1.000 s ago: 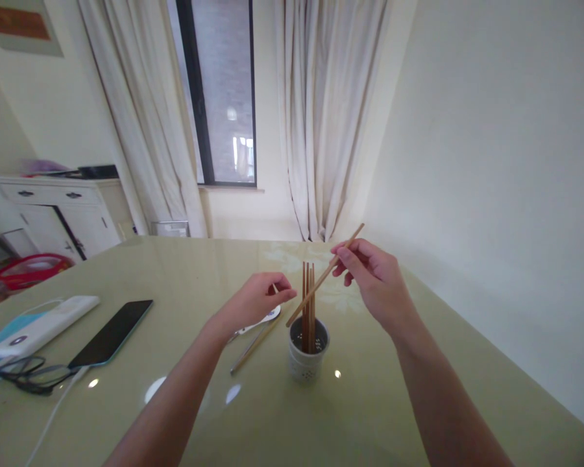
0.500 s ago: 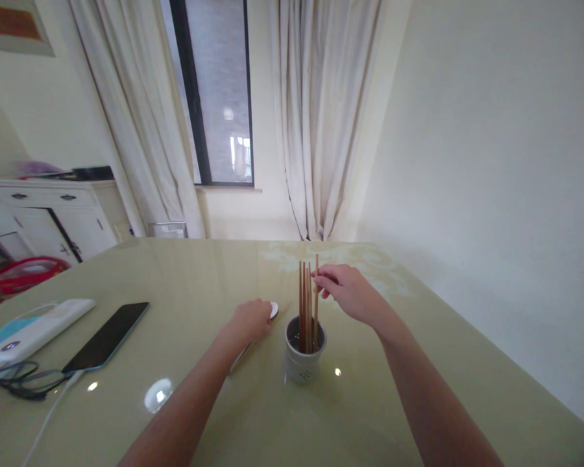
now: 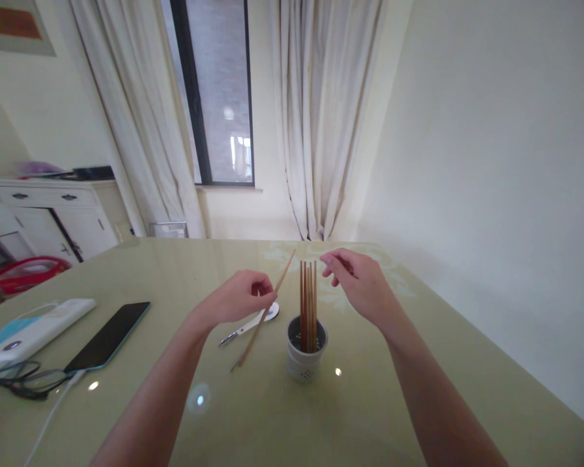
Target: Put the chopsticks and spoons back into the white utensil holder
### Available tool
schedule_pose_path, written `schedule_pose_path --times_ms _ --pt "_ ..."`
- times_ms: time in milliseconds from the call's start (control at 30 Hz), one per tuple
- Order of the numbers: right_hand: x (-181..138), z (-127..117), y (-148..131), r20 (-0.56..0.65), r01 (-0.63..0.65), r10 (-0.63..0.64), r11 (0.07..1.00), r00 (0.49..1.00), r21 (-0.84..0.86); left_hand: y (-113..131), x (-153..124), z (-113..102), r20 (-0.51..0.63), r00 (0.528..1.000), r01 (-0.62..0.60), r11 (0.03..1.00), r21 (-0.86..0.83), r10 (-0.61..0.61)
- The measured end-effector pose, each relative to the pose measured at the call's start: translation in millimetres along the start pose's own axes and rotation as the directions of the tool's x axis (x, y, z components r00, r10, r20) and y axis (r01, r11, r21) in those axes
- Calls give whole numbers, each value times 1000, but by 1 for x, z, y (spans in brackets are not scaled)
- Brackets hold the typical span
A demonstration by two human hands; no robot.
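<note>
Pinched in my left hand (image 3: 246, 297) is a wooden chopstick (image 3: 257, 331), slanting up and away from me above the table. Below it lies a slim utensil with a pale handle (image 3: 247, 326) and a round white end, partly covered by my fingers and the chopstick. A grey cup (image 3: 305, 366), dotted with small holes, stands upright between my hands. Several wooden chopsticks (image 3: 308, 305) rise from it. My right hand (image 3: 353, 275) hovers just right of their tops, fingers loosely curled and slightly apart, with nothing in it.
To the left on the glossy table (image 3: 370, 408) are a phone (image 3: 108, 337), a white power bank (image 3: 41, 331) on something blue, black-framed glasses (image 3: 26, 381) and a white cable (image 3: 53, 415). A wall (image 3: 506, 194) runs along the right side.
My right hand has let go of a chopstick, which now stands in the cup, and moved slightly up and right. My left hand has risen from the table, lifting another chopstick.
</note>
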State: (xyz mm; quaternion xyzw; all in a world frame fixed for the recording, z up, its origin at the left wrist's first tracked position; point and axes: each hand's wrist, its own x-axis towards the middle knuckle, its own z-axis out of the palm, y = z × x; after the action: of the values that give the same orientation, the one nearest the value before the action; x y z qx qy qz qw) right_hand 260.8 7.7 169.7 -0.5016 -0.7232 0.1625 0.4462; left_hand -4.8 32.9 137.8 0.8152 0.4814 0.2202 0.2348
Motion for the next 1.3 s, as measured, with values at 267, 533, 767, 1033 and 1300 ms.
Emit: schedule_pose_path --times_ms 267,533,767,1033,1300 --pt "-14 11 -25 99 28 -61 950 993 310 64 -22 11 -256 949 -168 983 79 183" --pt "-10 -7 -21 -74 60 -40 953 996 296 46 -7 13 -302 940 -150 988 48 157" --pt "-2 -15 -5 -54 14 2 960 999 278 -21 20 33 -199 972 181 940 290 -125" --pt "-3 28 2 94 -28 11 985 995 172 -68 25 66 -6 970 222 879 423 -242" --pt "-5 45 -1 154 -16 24 999 988 -47 -76 27 72 2 963 246 882 401 -269"
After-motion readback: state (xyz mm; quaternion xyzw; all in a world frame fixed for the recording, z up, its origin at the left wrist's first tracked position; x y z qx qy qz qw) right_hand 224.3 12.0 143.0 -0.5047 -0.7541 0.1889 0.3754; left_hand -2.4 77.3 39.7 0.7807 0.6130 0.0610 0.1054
